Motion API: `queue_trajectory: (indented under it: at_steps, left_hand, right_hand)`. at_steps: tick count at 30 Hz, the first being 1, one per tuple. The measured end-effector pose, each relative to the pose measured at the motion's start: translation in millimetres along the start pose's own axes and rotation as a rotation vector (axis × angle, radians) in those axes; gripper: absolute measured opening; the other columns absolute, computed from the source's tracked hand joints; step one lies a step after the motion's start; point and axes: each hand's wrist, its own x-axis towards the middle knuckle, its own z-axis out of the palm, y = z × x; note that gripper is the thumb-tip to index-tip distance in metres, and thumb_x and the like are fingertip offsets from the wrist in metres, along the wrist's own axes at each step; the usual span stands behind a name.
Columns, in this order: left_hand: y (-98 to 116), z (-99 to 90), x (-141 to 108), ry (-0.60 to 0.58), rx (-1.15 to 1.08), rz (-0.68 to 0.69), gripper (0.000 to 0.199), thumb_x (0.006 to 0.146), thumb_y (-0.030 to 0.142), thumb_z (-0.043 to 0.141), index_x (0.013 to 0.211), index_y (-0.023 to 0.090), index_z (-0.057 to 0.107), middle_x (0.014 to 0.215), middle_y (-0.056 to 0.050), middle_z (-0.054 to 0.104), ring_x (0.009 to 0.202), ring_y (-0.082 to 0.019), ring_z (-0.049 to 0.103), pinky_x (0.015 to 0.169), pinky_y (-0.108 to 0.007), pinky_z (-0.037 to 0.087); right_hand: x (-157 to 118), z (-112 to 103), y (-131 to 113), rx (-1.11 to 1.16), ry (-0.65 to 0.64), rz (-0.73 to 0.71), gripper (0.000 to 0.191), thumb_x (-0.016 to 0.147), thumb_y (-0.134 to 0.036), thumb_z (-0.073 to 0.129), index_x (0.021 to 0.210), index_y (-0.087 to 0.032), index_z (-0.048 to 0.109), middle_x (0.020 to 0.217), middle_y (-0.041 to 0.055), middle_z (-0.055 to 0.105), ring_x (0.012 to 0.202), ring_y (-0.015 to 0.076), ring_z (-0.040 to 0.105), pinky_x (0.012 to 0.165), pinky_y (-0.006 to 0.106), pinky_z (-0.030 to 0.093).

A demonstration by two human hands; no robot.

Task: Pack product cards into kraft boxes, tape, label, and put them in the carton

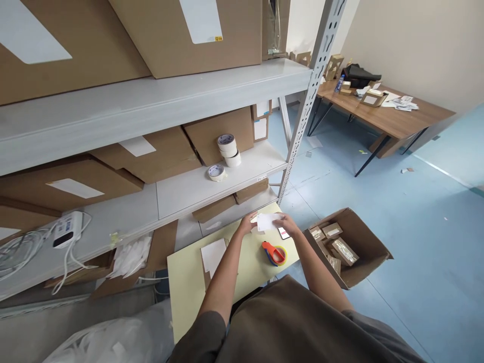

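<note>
Above the far end of the pale yellow table (189, 272), my two hands have a white slip of paper (266, 222) between them. My left hand (247, 224) is closed on its left edge, and my right hand (287, 224) pinches the right end. Beneath my right hand lies a phone (283, 233) with a lit screen, partly covered. An orange tape dispenser (273, 253) with a yellow and blue rim rests on the table, nearer my body. White sheets (214, 257) lie on brown card to the left of my left forearm.
A carton (368, 247) holding several small taped boxes stands right of the table. Grey shelving (189, 88) with large cartons rises in front. Tape rolls (228, 151) and a power strip (68, 229) sit on its middle shelf. A wooden desk (408, 118) stands far right.
</note>
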Motion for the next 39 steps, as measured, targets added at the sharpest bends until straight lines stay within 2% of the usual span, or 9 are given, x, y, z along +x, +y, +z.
queue_trajectory:
  at_steps: [3, 5, 8, 10, 12, 15, 18, 21, 39]
  left_hand:
    - [0.2, -2.7, -25.7, 0.138, -0.099, -0.009, 0.068, 0.065, 0.068, 0.084, 0.108, 0.015, 0.08, 0.11, -0.017, 0.078, 0.108, -0.03, 0.07, 0.094, -0.039, 0.052]
    - [0.0, -12.6, -51.2, 0.11, -0.156, -0.047, 0.067, 0.073, 0.071, 0.076, 0.107, 0.014, 0.08, 0.104, -0.015, 0.079, 0.094, -0.025, 0.071, 0.087, -0.036, 0.053]
    - [-3.4, -25.6, -95.7, -0.011, -0.115, -0.108, 0.059, 0.065, 0.065, 0.085, 0.095, 0.015, 0.082, 0.09, -0.008, 0.079, 0.083, -0.023, 0.069, 0.078, -0.032, 0.051]
    - [-7.1, -29.2, -123.7, 0.018, -0.076, -0.159, 0.053, 0.056, 0.059, 0.092, 0.082, 0.015, 0.08, 0.079, -0.005, 0.076, 0.078, -0.022, 0.067, 0.074, -0.031, 0.049]
    - [-10.0, -28.9, -146.7, 0.169, -0.132, -0.184, 0.051, 0.053, 0.057, 0.093, 0.077, 0.014, 0.079, 0.076, -0.005, 0.076, 0.075, -0.022, 0.066, 0.072, -0.03, 0.048]
    - [-9.0, -24.3, -169.3, 0.493, -0.36, -0.158, 0.054, 0.056, 0.056, 0.092, 0.087, 0.014, 0.079, 0.088, -0.01, 0.079, 0.081, -0.021, 0.069, 0.075, -0.031, 0.051]
    - [-0.8, -17.9, -179.9, 0.722, -0.558, -0.114, 0.056, 0.059, 0.052, 0.092, 0.099, 0.014, 0.079, 0.1, -0.013, 0.079, 0.089, -0.022, 0.072, 0.08, -0.032, 0.053]
    - [10.3, -10.3, -183.6, 0.792, -0.616, -0.071, 0.055, 0.064, 0.05, 0.09, 0.103, 0.014, 0.078, 0.106, -0.015, 0.079, 0.093, -0.022, 0.074, 0.082, -0.032, 0.055]
    - [33.4, 20.8, -194.6, 0.746, -0.587, -0.003, 0.057, 0.069, 0.053, 0.087, 0.107, 0.012, 0.077, 0.114, -0.017, 0.079, 0.096, -0.023, 0.075, 0.082, -0.03, 0.055]
  right_hand:
    - [4.9, 5.4, -11.9, -0.143, -0.087, -0.019, 0.041, 0.06, -0.027, 0.083, 0.101, -0.021, 0.077, 0.08, 0.0006, 0.072, 0.07, 0.0174, 0.062, 0.065, 0.028, 0.049]
    - [11.2, 16.1, -17.2, -0.284, -0.135, -0.054, 0.05, 0.055, -0.018, 0.083, 0.104, -0.025, 0.079, 0.082, -0.0004, 0.073, 0.07, 0.0175, 0.061, 0.063, 0.028, 0.048]
    - [20.6, 48.3, -19.8, -0.406, -0.232, -0.118, 0.052, 0.053, -0.011, 0.081, 0.103, -0.027, 0.08, 0.088, 0.001, 0.075, 0.073, 0.0188, 0.061, 0.062, 0.028, 0.048]
    - [22.5, 75.8, -18.0, -0.384, -0.287, -0.151, 0.051, 0.057, -0.015, 0.081, 0.107, -0.026, 0.079, 0.094, 0.0029, 0.076, 0.077, 0.02, 0.064, 0.064, 0.029, 0.05]
    - [18.6, 101.1, -13.7, -0.307, -0.25, -0.182, 0.051, 0.065, -0.024, 0.081, 0.116, -0.025, 0.075, 0.099, 0.0042, 0.076, 0.08, 0.02, 0.065, 0.067, 0.03, 0.052]
    - [2.4, 125.8, -3.7, -0.189, -0.07, -0.185, 0.05, 0.077, -0.042, 0.076, 0.123, -0.025, 0.068, 0.106, 0.0055, 0.075, 0.079, 0.0187, 0.066, 0.069, 0.031, 0.052]
    - [-21.2, 136.1, 6.6, -0.131, -0.111, -0.126, 0.038, 0.082, -0.05, 0.071, 0.107, -0.023, 0.07, 0.099, 0.0051, 0.075, 0.077, 0.018, 0.067, 0.067, 0.03, 0.051]
    - [-44.5, 141.6, 11.9, -0.096, -0.255, -0.115, 0.029, 0.083, -0.049, 0.069, 0.092, -0.021, 0.072, 0.093, 0.0047, 0.075, 0.077, 0.0178, 0.069, 0.068, 0.028, 0.049]
    - [-88.8, 131.3, -10.0, -0.019, -0.28, -0.193, 0.029, 0.087, -0.051, 0.071, 0.091, -0.023, 0.074, 0.091, 0.0048, 0.077, 0.079, 0.0185, 0.068, 0.075, 0.032, 0.052]
